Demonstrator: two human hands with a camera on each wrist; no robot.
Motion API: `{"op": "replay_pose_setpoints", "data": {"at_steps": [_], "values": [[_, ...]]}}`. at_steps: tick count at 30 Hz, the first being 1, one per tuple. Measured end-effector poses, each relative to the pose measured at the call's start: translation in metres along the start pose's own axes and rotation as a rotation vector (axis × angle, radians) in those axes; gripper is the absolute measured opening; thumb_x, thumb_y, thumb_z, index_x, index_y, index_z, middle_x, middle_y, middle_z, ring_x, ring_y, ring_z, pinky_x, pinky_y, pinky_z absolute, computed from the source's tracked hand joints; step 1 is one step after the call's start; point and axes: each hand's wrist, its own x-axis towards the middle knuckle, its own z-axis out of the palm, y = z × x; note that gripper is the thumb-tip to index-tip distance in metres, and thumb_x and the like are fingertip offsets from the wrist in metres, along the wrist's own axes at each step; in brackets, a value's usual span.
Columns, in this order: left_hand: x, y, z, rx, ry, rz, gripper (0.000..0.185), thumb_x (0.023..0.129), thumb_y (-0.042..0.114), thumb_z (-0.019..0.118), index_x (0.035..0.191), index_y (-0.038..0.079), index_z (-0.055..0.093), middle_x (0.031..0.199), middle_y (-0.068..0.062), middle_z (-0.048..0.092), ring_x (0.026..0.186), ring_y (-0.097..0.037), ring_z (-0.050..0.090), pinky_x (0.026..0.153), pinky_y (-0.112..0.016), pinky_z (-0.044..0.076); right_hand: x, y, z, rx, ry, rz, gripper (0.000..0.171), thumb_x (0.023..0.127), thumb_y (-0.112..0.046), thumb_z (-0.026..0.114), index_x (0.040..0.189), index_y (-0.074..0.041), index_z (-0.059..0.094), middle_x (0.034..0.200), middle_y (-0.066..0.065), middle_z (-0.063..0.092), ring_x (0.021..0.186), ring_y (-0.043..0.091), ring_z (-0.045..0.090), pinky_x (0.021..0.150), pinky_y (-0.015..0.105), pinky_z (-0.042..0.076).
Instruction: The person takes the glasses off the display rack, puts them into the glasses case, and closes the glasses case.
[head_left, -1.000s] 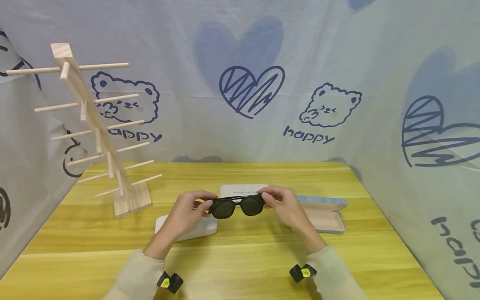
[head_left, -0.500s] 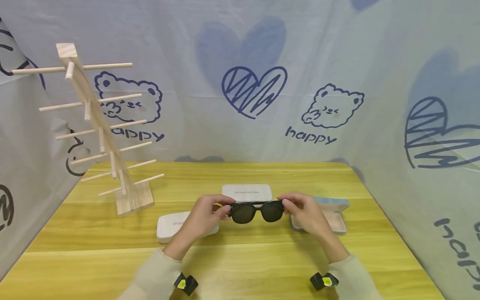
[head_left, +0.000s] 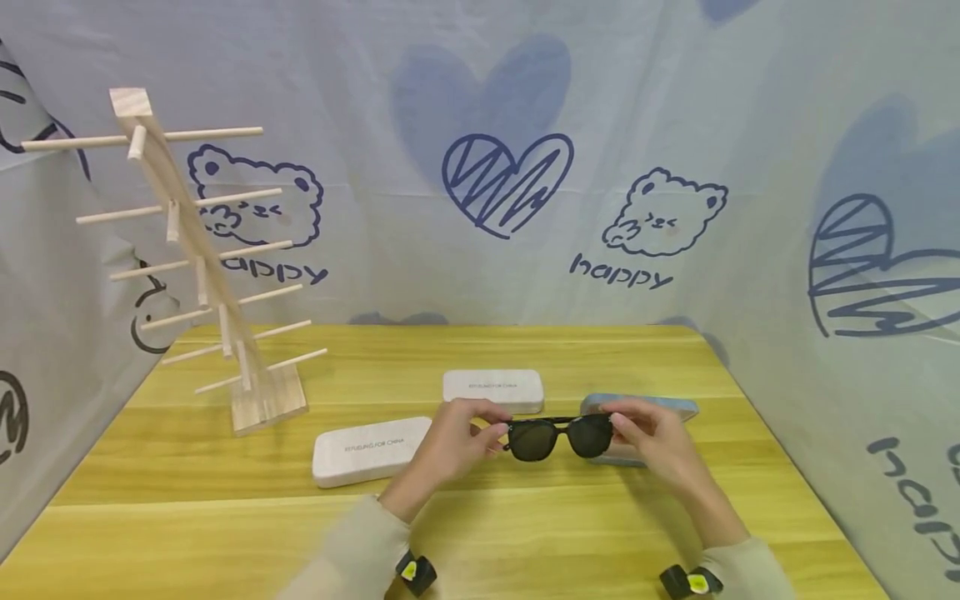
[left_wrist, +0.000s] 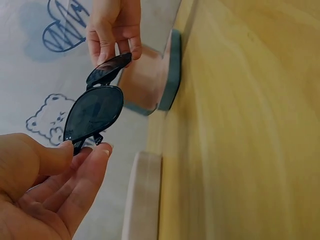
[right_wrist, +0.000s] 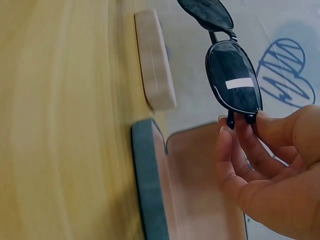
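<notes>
Black sunglasses (head_left: 558, 437) with dark lenses are held up above the table, lenses facing the head camera. My left hand (head_left: 467, 440) pinches one end of the frame between thumb and fingers. At the opposite end my right hand (head_left: 654, 431) pinches the other hinge corner. The temples look folded behind the lenses. Behind the sunglasses and right hand an open blue glasses case (head_left: 678, 407) with a pinkish lining (right_wrist: 195, 175) stands on the table, partly covered in the head view.
Two white glasses cases, both closed, lie on the table: one at the back middle (head_left: 493, 390), one at the left (head_left: 371, 451) near my left forearm. A tall wooden rack (head_left: 202, 258) with several pegs rises at the far left. Printed cloth (head_left: 375, 233) surrounds the table.
Both hands have carried the sunglasses to the right and slightly nearer, from before the back white case to in front of the blue case. The left white case is now less covered.
</notes>
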Motion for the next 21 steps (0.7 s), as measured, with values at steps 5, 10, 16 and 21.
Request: {"op": "replay_pose_setpoints", "data": {"at_steps": [5, 10, 16, 21], "values": [[0.007, -0.002, 0.018, -0.019, -0.022, -0.002, 0.018, 0.1, 0.003, 0.065, 0.114, -0.002, 0.075, 0.112, -0.019, 0.075, 0.071, -0.021, 0.074, 0.064, -0.031, 0.063, -0.007, 0.01, -0.013, -0.001, 0.018, 0.012, 0.027, 0.104, -0.007, 0.059, 0.126, 0.006, 0.068, 0.119, 0.028, 0.068, 0.083, 0.004, 0.068, 0.08, 0.027, 0.064], [0.013, -0.003, 0.034, -0.038, -0.027, 0.021, 0.016, 0.099, -0.001, 0.065, 0.111, -0.005, 0.074, 0.107, -0.021, 0.075, 0.071, -0.026, 0.074, 0.061, -0.027, 0.062, -0.012, 0.019, -0.023, -0.016, 0.032, 0.05, 0.029, 0.103, -0.006, 0.061, 0.129, 0.006, 0.066, 0.125, 0.029, 0.067, 0.084, -0.001, 0.068, 0.08, 0.024, 0.063], [0.021, -0.003, 0.052, -0.095, -0.031, 0.015, 0.014, 0.097, -0.004, 0.066, 0.109, -0.007, 0.074, 0.104, -0.023, 0.075, 0.074, -0.037, 0.075, 0.066, -0.039, 0.065, -0.017, 0.027, -0.033, -0.025, 0.05, 0.089, 0.03, 0.103, -0.006, 0.061, 0.13, 0.007, 0.065, 0.129, 0.031, 0.064, 0.087, -0.005, 0.067, 0.082, 0.021, 0.062], [0.028, -0.001, 0.063, -0.133, -0.028, -0.007, 0.014, 0.096, -0.006, 0.066, 0.108, -0.007, 0.074, 0.103, -0.022, 0.075, 0.075, -0.039, 0.075, 0.067, -0.041, 0.065, -0.02, 0.035, -0.041, -0.046, 0.043, 0.106, 0.032, 0.104, -0.005, 0.059, 0.133, 0.007, 0.063, 0.129, 0.032, 0.064, 0.09, -0.006, 0.068, 0.083, 0.021, 0.062]]}}
